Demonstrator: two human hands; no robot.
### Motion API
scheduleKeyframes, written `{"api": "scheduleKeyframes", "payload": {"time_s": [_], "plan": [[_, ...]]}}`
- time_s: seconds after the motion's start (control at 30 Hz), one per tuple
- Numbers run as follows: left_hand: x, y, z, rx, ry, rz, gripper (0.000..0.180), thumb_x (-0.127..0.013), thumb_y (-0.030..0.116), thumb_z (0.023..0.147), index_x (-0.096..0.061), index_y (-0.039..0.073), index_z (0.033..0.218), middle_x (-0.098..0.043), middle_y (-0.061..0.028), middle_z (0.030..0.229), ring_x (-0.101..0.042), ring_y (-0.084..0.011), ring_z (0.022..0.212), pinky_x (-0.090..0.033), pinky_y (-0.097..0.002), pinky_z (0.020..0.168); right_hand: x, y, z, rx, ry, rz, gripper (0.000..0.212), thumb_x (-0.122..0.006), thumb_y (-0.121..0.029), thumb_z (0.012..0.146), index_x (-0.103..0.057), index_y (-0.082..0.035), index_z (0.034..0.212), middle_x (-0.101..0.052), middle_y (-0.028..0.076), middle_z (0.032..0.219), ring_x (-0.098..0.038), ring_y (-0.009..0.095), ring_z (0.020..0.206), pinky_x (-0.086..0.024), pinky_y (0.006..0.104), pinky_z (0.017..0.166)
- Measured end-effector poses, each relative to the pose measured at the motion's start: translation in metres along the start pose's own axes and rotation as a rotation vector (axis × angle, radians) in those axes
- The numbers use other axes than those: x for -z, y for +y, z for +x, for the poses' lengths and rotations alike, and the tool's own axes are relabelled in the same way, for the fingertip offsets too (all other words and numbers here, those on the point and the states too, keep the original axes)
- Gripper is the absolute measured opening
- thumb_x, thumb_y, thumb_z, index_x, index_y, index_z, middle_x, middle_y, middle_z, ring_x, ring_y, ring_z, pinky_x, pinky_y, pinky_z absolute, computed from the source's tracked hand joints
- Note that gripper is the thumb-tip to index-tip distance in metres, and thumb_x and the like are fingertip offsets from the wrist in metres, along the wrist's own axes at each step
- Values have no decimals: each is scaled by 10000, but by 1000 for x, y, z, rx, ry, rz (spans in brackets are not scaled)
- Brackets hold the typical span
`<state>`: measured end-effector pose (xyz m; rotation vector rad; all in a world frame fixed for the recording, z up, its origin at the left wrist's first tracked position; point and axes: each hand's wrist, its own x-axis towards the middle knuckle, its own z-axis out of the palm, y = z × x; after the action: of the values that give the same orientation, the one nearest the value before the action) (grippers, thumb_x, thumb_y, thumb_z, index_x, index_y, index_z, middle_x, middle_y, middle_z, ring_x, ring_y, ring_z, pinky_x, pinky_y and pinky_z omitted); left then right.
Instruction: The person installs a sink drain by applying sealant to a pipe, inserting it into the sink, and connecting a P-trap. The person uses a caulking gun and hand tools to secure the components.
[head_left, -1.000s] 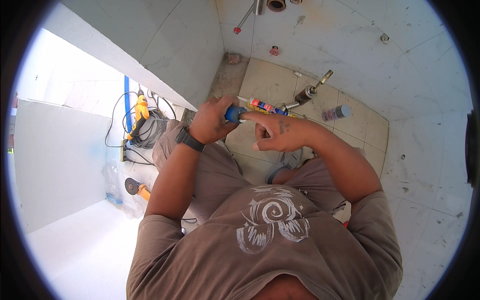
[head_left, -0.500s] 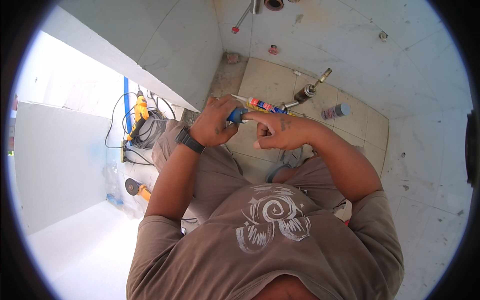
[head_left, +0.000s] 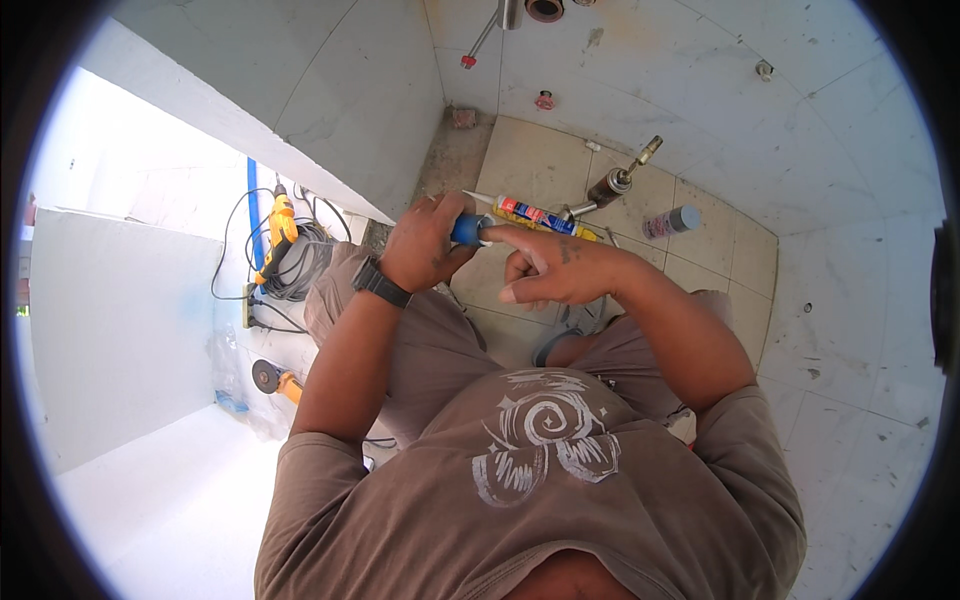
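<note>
A short blue pipe piece (head_left: 467, 229) is wrapped in the fingers of my left hand (head_left: 425, 240), which wears a black wristwatch (head_left: 381, 283). Its pale open end faces right. The index fingertip of my right hand (head_left: 562, 266) touches that end; whether it reaches inside is hard to see. Thumb and other fingers of the right hand are loosely curled, apart from the index finger, with nothing in them. Just beyond both hands, a sealant cartridge (head_left: 535, 213) with a pale nozzle lies on the tiles.
Behind the cartridge lies a dark canister tool with a brass end (head_left: 612, 186). A grey-capped can (head_left: 672, 222) is to its right. On the left are a yellow power drill (head_left: 282, 228), coiled cable (head_left: 300, 268) and an angle grinder (head_left: 277, 380). Walls stand ahead and right.
My right hand has shifted slightly down and its curled fingers have loosened. My left hand still holds the blue pipe piece, turned a little.
</note>
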<state>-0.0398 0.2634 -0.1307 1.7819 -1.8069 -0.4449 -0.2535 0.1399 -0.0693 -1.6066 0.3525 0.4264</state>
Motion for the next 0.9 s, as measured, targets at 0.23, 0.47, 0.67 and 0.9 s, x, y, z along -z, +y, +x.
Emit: {"api": "scheduleKeyframes", "payload": {"time_s": [0.23, 0.47, 0.67, 0.9], "plan": [[1, 4, -1, 9, -71, 17, 607, -803, 92, 719, -537, 101, 1265, -687, -157, 1012, -628, -404, 990, -511, -485, 847, -1, 4, 1, -1, -22, 33, 847, -701, -298, 951, -227, -35, 1601, -665, 87, 933, -662, 156, 788, -531, 310, 693], [5, 9, -4, -28, -109, -50, 586, -706, 70, 751, -528, 85, 1309, -671, -167, 1082, -602, -406, 1021, -472, -477, 909, 2, 11, 3, -25, -53, 111, 822, -702, -284, 956, -252, -15, 1590, -660, 79, 949, -649, 155, 792, -527, 300, 702], [-4, 2, -1, -150, -38, -8, 412, -728, 81, 775, -576, 70, 1157, -626, -181, 1096, -617, -412, 1061, -475, -505, 910, 4, 14, 1, -34, -39, 135, 817, -697, -252, 955, -242, -7, 1589, -656, 90, 947, -655, 162, 784, -535, 303, 685], [-5, 2, 0, -51, -41, 1, 384, -781, 104, 776, -564, 78, 1091, -651, -178, 1013, -647, -420, 938, -520, -504, 763, 1, 14, 0, 14, -38, 237, 812, -685, -231, 962, -222, 2, 1588, -653, 106, 933, -657, 164, 764, -545, 302, 674]]}}
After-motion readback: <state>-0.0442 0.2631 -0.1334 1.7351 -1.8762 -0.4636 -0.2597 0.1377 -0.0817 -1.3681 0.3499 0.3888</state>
